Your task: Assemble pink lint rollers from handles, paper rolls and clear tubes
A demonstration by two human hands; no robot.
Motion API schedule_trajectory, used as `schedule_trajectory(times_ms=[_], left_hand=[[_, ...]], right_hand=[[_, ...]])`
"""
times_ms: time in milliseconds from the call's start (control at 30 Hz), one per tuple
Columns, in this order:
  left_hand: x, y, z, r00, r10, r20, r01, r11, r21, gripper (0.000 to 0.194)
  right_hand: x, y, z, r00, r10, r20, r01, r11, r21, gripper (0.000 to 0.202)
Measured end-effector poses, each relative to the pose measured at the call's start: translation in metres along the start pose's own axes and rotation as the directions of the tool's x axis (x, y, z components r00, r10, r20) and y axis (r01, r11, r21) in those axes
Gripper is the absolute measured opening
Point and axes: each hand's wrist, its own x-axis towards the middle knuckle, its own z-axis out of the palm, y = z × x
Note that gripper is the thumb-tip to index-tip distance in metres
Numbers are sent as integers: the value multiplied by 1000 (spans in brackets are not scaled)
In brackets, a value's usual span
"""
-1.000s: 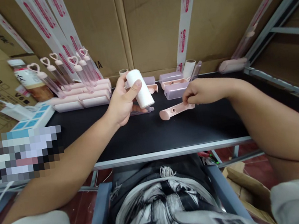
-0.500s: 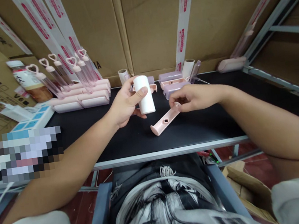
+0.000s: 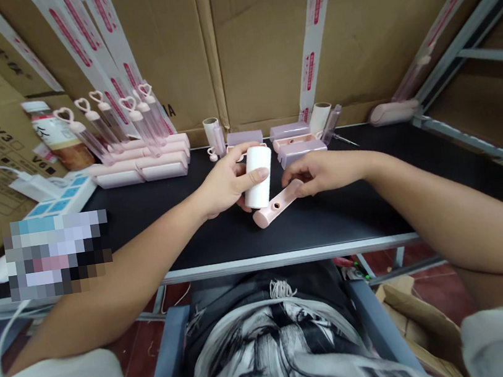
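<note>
My left hand (image 3: pixel 231 184) is closed around a white roll (image 3: pixel 257 178), thumb across its front, and holds it tilted above the black tabletop. Just to its right, my right hand (image 3: pixel 312 173) grips the upper end of a pink trough-shaped plastic piece (image 3: pixel 280 204) with a small dark hole in its middle. The roll's lower end overlaps the far-left part of this piece in the view; whether they touch I cannot tell. Some fingers of both hands are hidden.
Pink cases with clear tubes and heart-shaped handles (image 3: pixel 143 119) stand at the back left, near a bottle (image 3: pixel 57 138) and a power strip (image 3: pixel 63 196). Lilac covers (image 3: pixel 300 150) and more white rolls (image 3: pixel 320 117) line the back. A metal frame (image 3: pixel 455 72) borders the right.
My left hand has brought the white roll right and down, close to the pink piece, and its tilt has changed. My right hand keeps hold of the pink piece, nearly in place.
</note>
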Motion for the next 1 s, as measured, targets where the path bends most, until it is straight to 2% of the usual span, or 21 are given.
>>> schedule_trajectory(times_ms=[100, 200, 267, 400, 700, 800, 933, 1000], left_hand=[[-1, 0, -1, 1000, 4, 11, -4, 1000, -2, 82], [-1, 1, 0, 1000, 13, 2, -13, 1000, 5, 82], [-1, 1, 0, 1000, 19, -5, -18, 1000, 9, 82], [0, 1, -1, 999, 26, -35, -26, 1000, 13, 81], [1, 3, -2, 995, 24, -92, -20, 999, 45, 77], [1, 5, 0, 990, 48, -133, -47, 999, 4, 77], [2, 7, 0, 977, 103, -186, -111, 993, -32, 62], [3, 8, -1, 969, 113, -222, -125, 991, -44, 59]], right_hand=[[0, -1, 0, 996, -20, 84, 22, 999, -24, 39], [1, -3, 2, 994, -12, 107, 14, 1000, -18, 39], [2, -4, 4, 996, -8, 92, 8, 1000, -2, 34], [9, -3, 9, 998, -60, -17, 60, 998, -15, 24], [10, -5, 13, 999, 47, -9, -43, 956, 289, 38], [8, -12, 6, 996, 43, -75, -16, 945, 326, 40], [15, -25, -5, 976, 12, -216, 51, 957, 284, 38], [23, -31, -10, 960, -29, -278, 108, 956, 273, 44]])
